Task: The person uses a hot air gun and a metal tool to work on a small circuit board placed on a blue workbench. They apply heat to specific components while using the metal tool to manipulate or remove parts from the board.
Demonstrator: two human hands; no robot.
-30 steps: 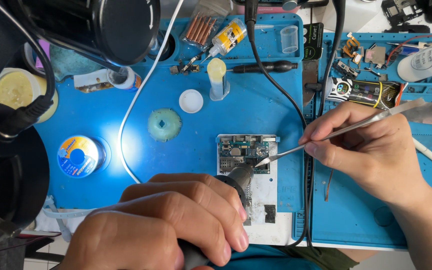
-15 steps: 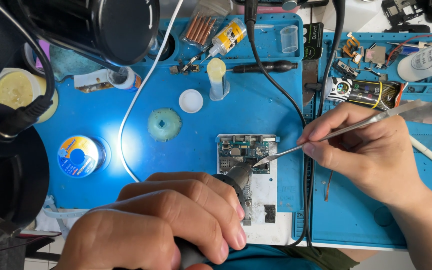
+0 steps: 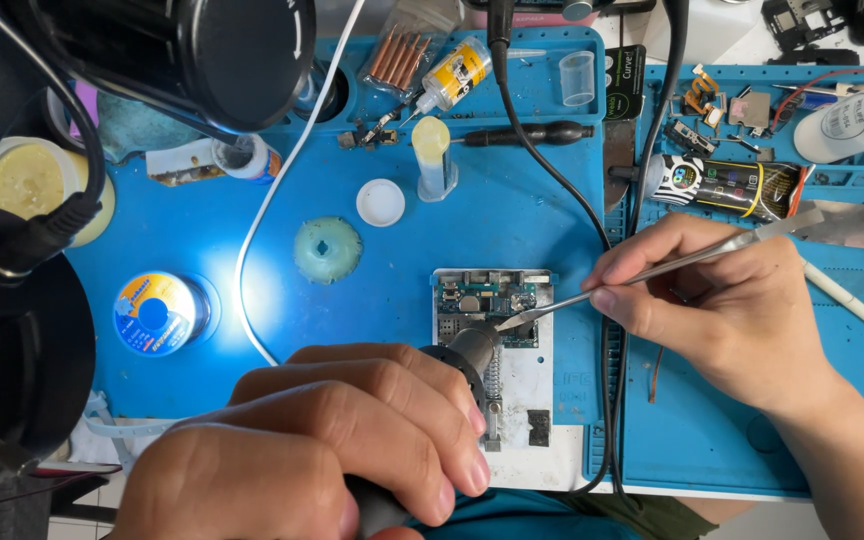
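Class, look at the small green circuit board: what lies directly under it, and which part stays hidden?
The circuit board sits on a white holder plate resting on the blue mat. The plate's surface beneath the board is covered, and the left hand hides its lower left corner.

Tweezers (image 3: 642, 274) tip crept left onto circuit board (image 3: 482, 305), nearer hot-air nozzle (image 3: 472, 347)

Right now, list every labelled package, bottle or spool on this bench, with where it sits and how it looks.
Small bottle: top centre, lying tilted, yellow label, clear nozzle.
Dark tube: upper right, lying flat, black with coloured marks and a yellow band.
White bottle: far upper right, lying down, round pale label.
Solder spool: left, lit by the lamp, round blue and orange label.
Dark card: top, right of centre, upright rectangle.
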